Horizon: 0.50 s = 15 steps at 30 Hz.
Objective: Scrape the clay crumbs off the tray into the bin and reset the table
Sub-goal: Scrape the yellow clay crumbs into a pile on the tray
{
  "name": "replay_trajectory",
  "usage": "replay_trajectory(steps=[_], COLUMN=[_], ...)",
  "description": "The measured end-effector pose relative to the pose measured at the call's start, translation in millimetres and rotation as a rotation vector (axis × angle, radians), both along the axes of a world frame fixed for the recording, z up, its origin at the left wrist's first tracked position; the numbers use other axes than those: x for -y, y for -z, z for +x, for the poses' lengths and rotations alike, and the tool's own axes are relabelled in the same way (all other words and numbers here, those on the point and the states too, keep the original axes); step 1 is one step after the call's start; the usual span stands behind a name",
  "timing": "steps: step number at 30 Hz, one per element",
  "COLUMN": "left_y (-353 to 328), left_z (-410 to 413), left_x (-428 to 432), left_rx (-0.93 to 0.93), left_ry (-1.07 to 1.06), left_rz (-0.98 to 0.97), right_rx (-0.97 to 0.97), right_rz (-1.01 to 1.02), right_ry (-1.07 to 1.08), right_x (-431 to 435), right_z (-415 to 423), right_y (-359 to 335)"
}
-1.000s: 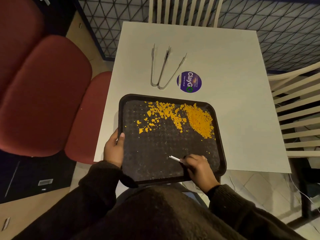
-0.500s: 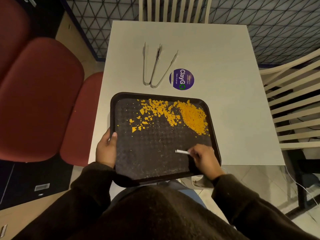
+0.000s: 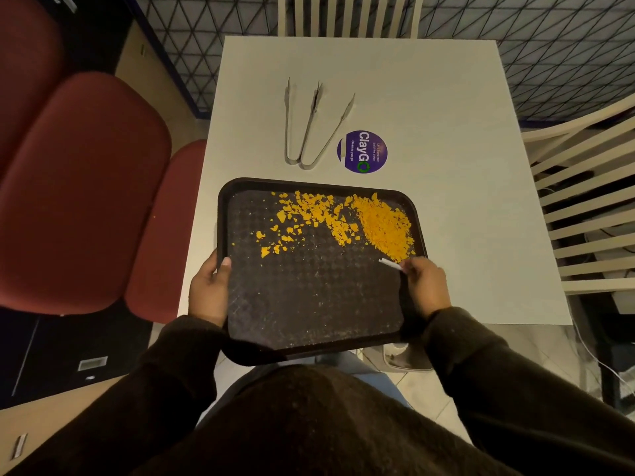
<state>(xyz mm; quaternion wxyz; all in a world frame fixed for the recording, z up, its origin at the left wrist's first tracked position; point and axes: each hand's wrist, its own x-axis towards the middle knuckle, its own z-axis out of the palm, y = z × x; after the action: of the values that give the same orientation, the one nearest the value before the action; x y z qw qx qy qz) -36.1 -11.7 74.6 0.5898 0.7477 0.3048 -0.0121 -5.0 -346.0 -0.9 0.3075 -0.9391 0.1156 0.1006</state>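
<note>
A dark textured tray point(image 3: 309, 304) lies on the near edge of the white table point(image 3: 429, 97) and overhangs it toward me. Orange clay crumbs point(image 3: 381, 221) are heaped at its far right, with looser flakes point(image 3: 285, 228) spread to the left. My left hand point(image 3: 208, 290) grips the tray's left rim, thumb on top. My right hand point(image 3: 424, 286) holds a thin white scraper point(image 3: 390, 264) whose tip sits at the near edge of the heap. A pale bin point(image 3: 402, 357) shows on the floor under the tray's near right corner, mostly hidden.
Two metal tongs point(image 3: 305, 132) lie on the table beyond the tray, beside a round purple ClayGo sticker point(image 3: 362, 152). Red padded seats point(image 3: 86, 187) stand to the left. White slatted chairs stand at the far side point(image 3: 347, 15) and the right point(image 3: 584, 201).
My right hand and the white scraper have moved away from me and to the right, from the bare near part of the tray up to the heap. The left hand keeps its grip.
</note>
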Motion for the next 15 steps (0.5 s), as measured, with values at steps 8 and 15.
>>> replay_trajectory(steps=[8,15], left_y=[-0.5,0.7], left_z=[-0.9,-6.4], left_x=[2.6,8.6], left_rx=[0.001,0.008], left_ry=[-0.009,-0.017], left_rz=[0.033,0.087], right_rx=[-0.052,0.105], right_rz=[0.101,0.099], right_ry=[-0.115,-0.575], right_x=[-16.8,-94.1], right_z=[-15.3,-37.6], right_y=[-17.5,-32.1])
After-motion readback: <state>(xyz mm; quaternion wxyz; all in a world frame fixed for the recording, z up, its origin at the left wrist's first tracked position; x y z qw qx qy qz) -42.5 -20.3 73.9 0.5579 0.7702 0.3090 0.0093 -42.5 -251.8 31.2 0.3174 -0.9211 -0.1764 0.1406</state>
